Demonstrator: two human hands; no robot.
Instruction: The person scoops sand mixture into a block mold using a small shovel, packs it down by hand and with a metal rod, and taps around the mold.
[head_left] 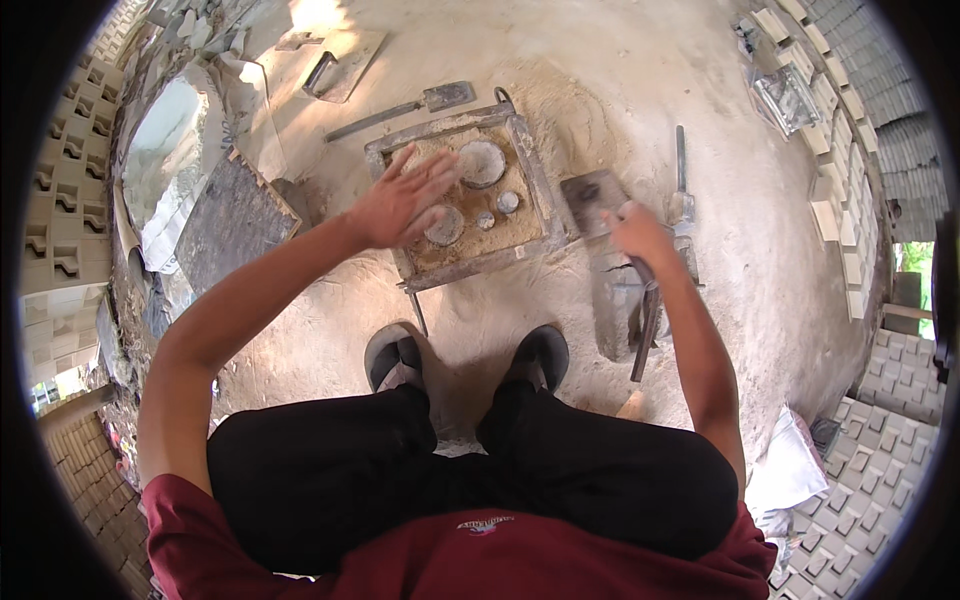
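Note:
A wooden frame (462,272) packed with sand (470,235) lies on the ground before my feet. Set in the sand are two larger pale round discs, a big one (482,163) at the back and another (445,226) nearer me, with two small round pieces (508,202) beside them. My left hand (408,200) hovers over the frame's left part, fingers stretched and apart, holding nothing. Just right of the frame, my right hand (640,235) is slightly blurred, its fingers curled at the edge of a flat dark rectangular board (592,203); what it grips is hidden.
A small shovel (447,97) lies behind the frame, a long-handled tool (682,180) to its right. Near my right forearm are a dark bar (647,335) and a trough-like block (615,310). A dark panel (235,215) leans at left; pale blocks (840,200) line the right.

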